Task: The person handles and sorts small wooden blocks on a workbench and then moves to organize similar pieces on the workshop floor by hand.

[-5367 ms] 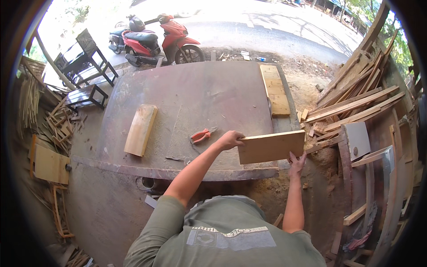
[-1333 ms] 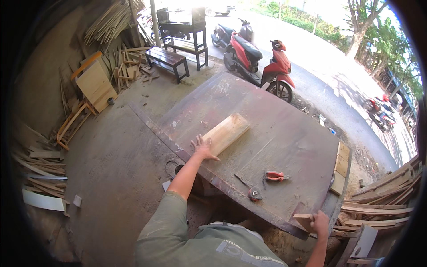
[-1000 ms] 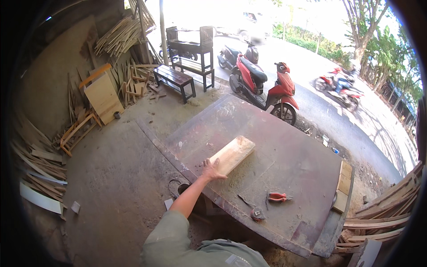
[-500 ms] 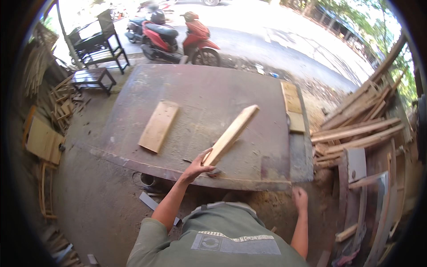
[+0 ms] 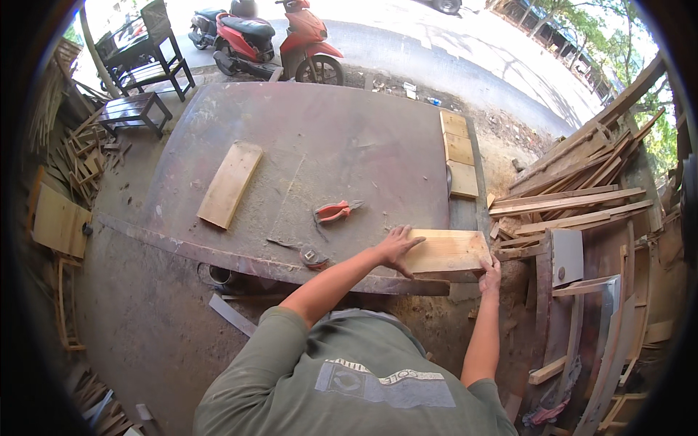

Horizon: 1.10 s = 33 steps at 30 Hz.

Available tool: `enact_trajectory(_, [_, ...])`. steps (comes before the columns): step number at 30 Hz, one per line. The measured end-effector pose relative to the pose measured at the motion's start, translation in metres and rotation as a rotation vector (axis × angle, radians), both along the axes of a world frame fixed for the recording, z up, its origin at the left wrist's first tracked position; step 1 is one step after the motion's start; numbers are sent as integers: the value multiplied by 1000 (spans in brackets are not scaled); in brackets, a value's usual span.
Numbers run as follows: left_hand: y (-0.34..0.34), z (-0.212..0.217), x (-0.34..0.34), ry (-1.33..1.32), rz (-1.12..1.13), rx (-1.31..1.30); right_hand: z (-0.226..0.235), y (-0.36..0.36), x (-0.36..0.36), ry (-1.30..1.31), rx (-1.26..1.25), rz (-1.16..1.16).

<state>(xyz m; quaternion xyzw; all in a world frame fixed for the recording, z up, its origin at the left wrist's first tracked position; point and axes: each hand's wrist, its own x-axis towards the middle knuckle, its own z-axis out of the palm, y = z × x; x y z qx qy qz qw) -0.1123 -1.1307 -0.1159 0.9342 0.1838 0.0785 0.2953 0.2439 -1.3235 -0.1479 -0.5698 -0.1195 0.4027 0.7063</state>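
Both hands grasp the plank (image 5: pixel 445 252): left hand (image 5: pixel 398 247) flat, right hand (image 5: pixel 491 273) gripping its partly hidden corner.

Plank (image 5: pixel 445 251) now lies flat at table's near-right corner, no longer diagonal; right hand (image 5: pixel 490 269) joins left hand (image 5: pixel 399 247) on it.

L hand (image 5: pixel 398 245) flat, fingers spread; R hand (image 5: pixel 491 267) gripping.
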Motion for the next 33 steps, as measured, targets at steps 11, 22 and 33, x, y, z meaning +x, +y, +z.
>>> enact_trajectory(11, [18,-80,49,20,44,-42,-40,-39,49,-758,-348,174])
enact_trajectory(22, [4,-31,21,270,45,103,-37,-41,17,-1200,-674,77])
enact_trajectory(33, [-1,-49,-20,151,191,130,-4,-14,-70,-1714,-742,168])
